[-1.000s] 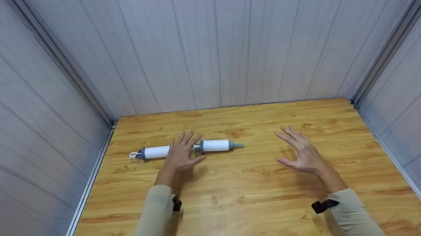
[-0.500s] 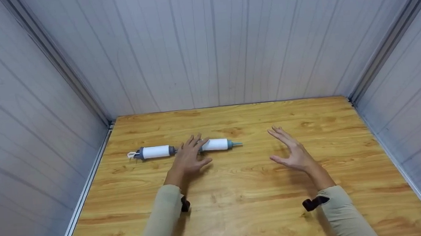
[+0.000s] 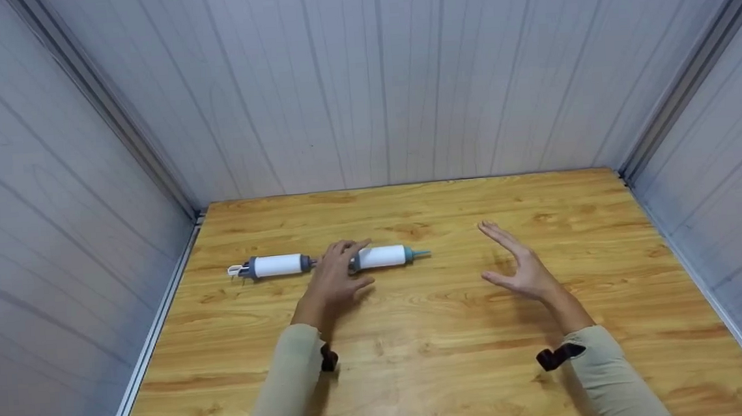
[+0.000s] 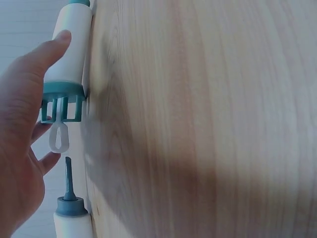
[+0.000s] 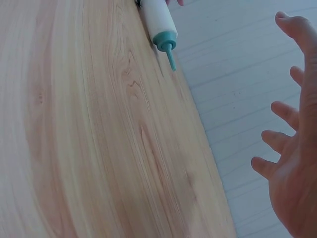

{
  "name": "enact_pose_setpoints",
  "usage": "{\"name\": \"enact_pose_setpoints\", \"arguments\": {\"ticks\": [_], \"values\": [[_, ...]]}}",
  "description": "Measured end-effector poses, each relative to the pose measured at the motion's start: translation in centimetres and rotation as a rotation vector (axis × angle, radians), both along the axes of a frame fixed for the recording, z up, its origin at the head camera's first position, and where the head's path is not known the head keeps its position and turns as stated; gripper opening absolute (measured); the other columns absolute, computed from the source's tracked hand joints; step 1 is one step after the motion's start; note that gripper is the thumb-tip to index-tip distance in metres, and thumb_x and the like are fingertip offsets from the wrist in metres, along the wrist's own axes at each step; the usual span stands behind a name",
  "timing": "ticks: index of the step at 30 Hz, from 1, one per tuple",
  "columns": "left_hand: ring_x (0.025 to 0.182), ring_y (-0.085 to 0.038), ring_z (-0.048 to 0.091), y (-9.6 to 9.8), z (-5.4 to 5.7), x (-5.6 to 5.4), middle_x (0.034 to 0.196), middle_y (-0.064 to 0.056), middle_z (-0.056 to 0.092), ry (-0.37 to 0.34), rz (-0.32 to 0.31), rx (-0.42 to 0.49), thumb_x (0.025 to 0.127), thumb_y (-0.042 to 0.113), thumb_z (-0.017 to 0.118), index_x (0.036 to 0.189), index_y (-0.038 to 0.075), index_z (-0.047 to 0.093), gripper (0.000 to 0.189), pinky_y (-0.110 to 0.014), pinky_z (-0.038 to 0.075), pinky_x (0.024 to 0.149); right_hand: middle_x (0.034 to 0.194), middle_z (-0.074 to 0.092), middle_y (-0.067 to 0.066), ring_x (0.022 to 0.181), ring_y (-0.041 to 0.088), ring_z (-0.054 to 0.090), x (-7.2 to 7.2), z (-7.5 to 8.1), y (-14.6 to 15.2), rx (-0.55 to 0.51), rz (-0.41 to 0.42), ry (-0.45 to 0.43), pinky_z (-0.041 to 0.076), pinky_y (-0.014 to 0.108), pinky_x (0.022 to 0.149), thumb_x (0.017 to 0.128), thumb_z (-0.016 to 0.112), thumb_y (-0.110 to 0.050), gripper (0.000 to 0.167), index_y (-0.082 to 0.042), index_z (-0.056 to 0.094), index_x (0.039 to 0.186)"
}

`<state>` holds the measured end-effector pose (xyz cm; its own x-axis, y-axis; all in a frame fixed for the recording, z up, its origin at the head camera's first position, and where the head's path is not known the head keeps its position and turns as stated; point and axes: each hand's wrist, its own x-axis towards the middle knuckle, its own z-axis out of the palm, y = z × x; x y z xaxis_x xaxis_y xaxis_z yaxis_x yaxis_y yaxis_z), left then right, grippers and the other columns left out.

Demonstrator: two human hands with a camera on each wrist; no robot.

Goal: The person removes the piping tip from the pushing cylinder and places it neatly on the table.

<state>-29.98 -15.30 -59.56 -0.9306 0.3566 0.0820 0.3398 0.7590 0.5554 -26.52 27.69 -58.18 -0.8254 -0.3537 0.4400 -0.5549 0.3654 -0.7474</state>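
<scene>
Two white syringe-like tubes lie end to end on the wooden table. The right tube has teal end caps, a thin teal nozzle and a pale loop handle at its other end. Grey-blue caps and a nozzle mark the left tube. Over the place where the tubes meet, my left hand spans the teal cap end with thumb and fingers apart, hiding part of it. My right hand hovers well to the right of the teal nozzle, fingers spread, holding nothing.
Pale panelled walls rise behind the table and on both sides. A metal strip runs along the table's left edge. Each wrist wears a dark camera mount, one showing below the right hand.
My left hand has moved right, from the left tube to the teal-capped one, and its fingers have bent a little. My right hand has shifted slightly left, its fingers drawn closer together.
</scene>
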Motion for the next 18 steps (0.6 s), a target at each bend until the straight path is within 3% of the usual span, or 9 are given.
{"name": "enact_pose_setpoints", "arguments": {"ticks": [4,5,9,11,15,18], "values": [[0.148,-0.039,0.056,0.0,-0.4,0.0,0.158,-0.015,0.059,0.013,-0.004,0.014,0.101,0.03,0.087,0.169,0.028,0.053,0.076,-0.065,0.045,0.125,0.179,0.04,0.03,0.169,0.042,0.035,0.2,0.0,0.2,-0.012,-0.003,-0.035,0.03,0.086,0.127,0.091,0.085,-0.005,0.092,-0.01,0.045,0.173],[0.145,-0.039,0.058,-0.1,-0.6,0.1,0.156,-0.014,0.06,0.018,-0.003,0.019,0.102,0.028,0.086,0.167,0.026,0.056,0.072,-0.064,0.047,0.124,0.179,0.04,0.03,0.168,0.046,0.035,0.3,-0.1,0.2,-0.012,-0.009,-0.044,0.032,0.086,0.126,0.09,0.085,-0.004,0.092,-0.01,0.045,0.173],[0.139,-0.037,0.062,0.0,-1.0,0.1,0.151,-0.013,0.062,0.031,0.023,0.039,0.104,0.021,0.083,0.157,0.023,0.065,0.056,-0.061,0.053,0.119,0.18,0.038,0.029,0.168,0.025,0.039,0.4,0.0,0.3,-0.035,-0.013,-0.098,0.039,0.084,0.123,0.091,0.086,-0.001,0.093,-0.011,0.044,0.174],[0.138,-0.036,0.063,0.1,-1.1,0.1,0.15,-0.012,0.063,0.029,0.036,0.05,0.105,0.019,0.082,0.154,0.023,0.068,0.051,-0.059,0.054,0.118,0.18,0.038,0.028,0.167,0.024,0.042,0.4,0.1,0.4,-0.065,-0.002,-0.13,0.044,0.081,0.121,0.091,0.086,0.002,0.092,-0.01,0.045,0.173],[0.136,-0.035,0.064,0.3,-1.2,0.0,0.148,-0.012,0.063,0.039,0.04,0.068,0.105,0.015,0.081,0.151,0.021,0.069,0.048,-0.057,0.056,0.116,0.18,0.041,0.024,0.163,0.034,0.05,0.3,0.3,0.6,-0.122,0.03,-0.177,0.058,0.063,0.115,0.092,0.085,0.007,0.09,-0.008,0.047,0.172],[0.137,-0.036,0.063,0.4,-1.3,0.0,0.148,-0.013,0.062,0.041,0.035,0.08,0.105,0.012,0.08,0.15,0.02,0.069,0.047,-0.058,0.055,0.116,0.179,0.045,0.016,0.16,0.029,0.055,0.2,0.4,0.8,-0.164,0.06,-0.193,0.063,0.043,0.111,0.092,0.083,0.011,0.086,-0.004,0.048,0.17]]}}
